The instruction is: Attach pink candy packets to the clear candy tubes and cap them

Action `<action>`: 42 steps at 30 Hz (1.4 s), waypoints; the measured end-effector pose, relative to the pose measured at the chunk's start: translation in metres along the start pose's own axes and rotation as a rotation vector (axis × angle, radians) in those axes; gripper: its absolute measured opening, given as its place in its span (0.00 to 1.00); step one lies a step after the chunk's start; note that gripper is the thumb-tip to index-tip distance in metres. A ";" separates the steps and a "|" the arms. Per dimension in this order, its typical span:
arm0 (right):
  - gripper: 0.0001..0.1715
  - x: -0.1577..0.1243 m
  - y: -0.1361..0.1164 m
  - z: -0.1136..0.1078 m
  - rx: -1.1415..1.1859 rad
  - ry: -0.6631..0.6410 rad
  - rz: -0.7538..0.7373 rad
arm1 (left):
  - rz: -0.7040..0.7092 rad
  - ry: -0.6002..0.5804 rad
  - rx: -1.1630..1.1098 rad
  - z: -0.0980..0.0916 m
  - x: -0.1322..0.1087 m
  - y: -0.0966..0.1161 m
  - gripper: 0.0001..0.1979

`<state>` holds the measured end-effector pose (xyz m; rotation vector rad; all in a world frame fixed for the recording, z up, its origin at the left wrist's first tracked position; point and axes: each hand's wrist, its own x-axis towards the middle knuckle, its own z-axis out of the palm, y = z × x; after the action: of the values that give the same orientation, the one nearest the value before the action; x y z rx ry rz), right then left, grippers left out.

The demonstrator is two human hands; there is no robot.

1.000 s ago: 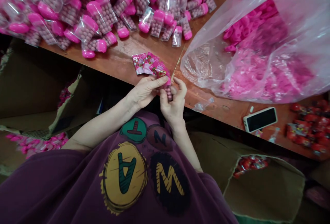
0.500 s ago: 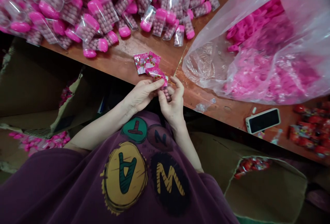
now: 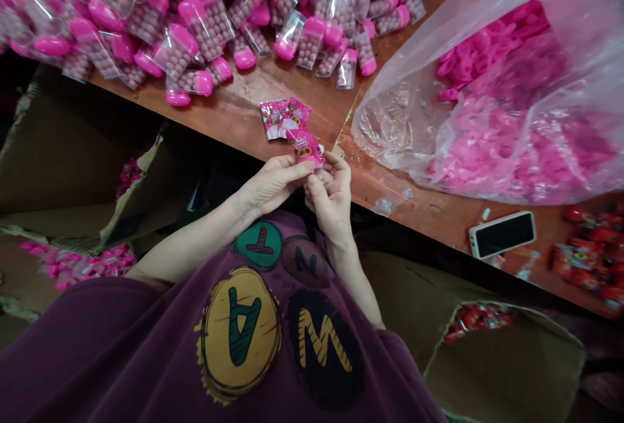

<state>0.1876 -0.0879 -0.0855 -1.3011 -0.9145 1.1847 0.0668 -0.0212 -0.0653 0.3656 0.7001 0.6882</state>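
Observation:
At the table's front edge my left hand (image 3: 277,184) pinches a printed pink packet (image 3: 303,145) between thumb and fingers. My right hand (image 3: 333,194) meets it from the other side, its fingers curled around a small clear bottle of pink candy balls; the fingers and packet now hide nearly all of this bottle. The held packet's far end reaches more pink packets (image 3: 280,117) lying on the wood, and I cannot tell whether they are joined.
Pink-capped candy bottles (image 3: 209,17) are heaped along the back left. A clear plastic bag (image 3: 390,111) of pink plastic pieces (image 3: 526,137) lies at right. Nearer are a phone (image 3: 503,234) and red packets (image 3: 582,254). Cardboard boxes (image 3: 507,371) stand below the table edge.
The packet has turned to show more of its printed face and come down over the bottle. The candy balls seen earlier by my right thumb are now covered. The whole view has shifted slightly.

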 end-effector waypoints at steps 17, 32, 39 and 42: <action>0.32 -0.002 0.001 -0.001 -0.282 -0.006 -0.147 | -0.010 0.105 0.027 0.011 0.001 0.007 0.15; 0.35 -0.001 -0.002 -0.005 0.089 -0.051 0.064 | -0.012 0.069 0.122 0.020 -0.009 0.005 0.16; 0.29 -0.004 0.005 -0.002 -0.169 0.004 -0.135 | 0.146 0.188 0.078 0.021 -0.001 0.002 0.15; 0.29 -0.003 0.008 0.003 -0.231 0.068 -0.186 | 0.147 0.243 0.066 0.026 0.000 -0.004 0.15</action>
<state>0.1829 -0.0909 -0.0927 -1.3962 -1.1219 0.9058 0.0865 -0.0258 -0.0486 0.4008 0.9351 0.8594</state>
